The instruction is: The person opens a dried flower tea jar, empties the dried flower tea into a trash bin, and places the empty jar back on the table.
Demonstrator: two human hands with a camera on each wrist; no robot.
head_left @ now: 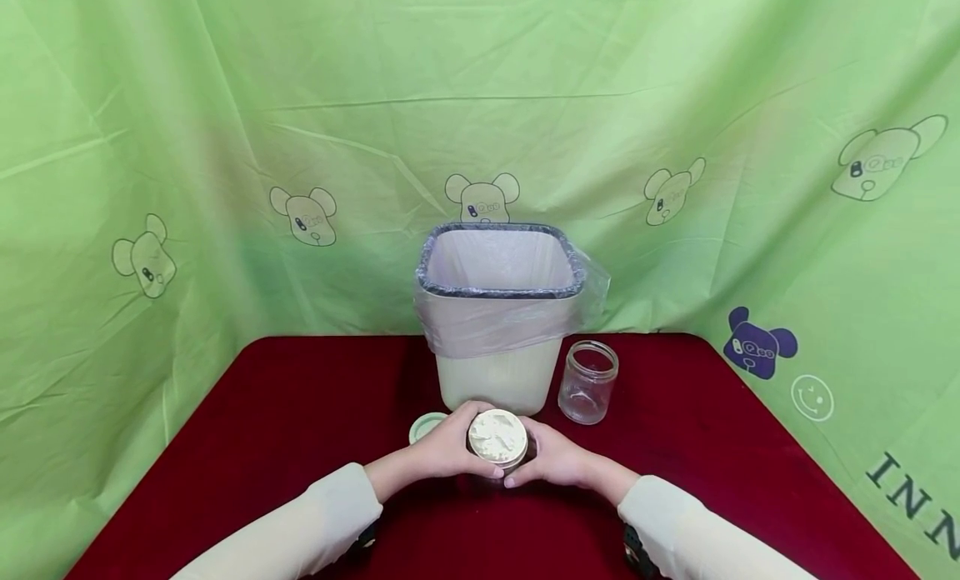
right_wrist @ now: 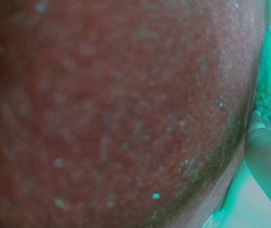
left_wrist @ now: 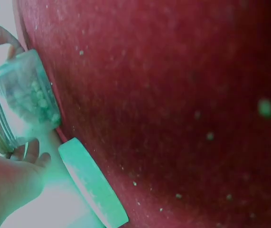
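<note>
A clear jar [left_wrist: 23, 97] with a pale, silvery round top [head_left: 498, 436] stands between both hands near the middle of the table. Pale lumps show through its side in the left wrist view. My left hand [head_left: 450, 447] grips it from the left, thumb across the front. From the right, my right hand [head_left: 558, 457] curls round the same jar, its thumb close to the other thumb. Just behind the left hand lies a light green lid [head_left: 426, 427], partly hidden by that hand.
Behind the hands stands a pale bin [head_left: 491, 380] lined with a thin plastic bag [head_left: 495, 326]. An uncovered glass jar [head_left: 587, 388] is upright to the bin's right. Dark red cloth [head_left: 300, 413] covers the table, and a green printed curtain [head_left: 360, 88] surrounds it.
</note>
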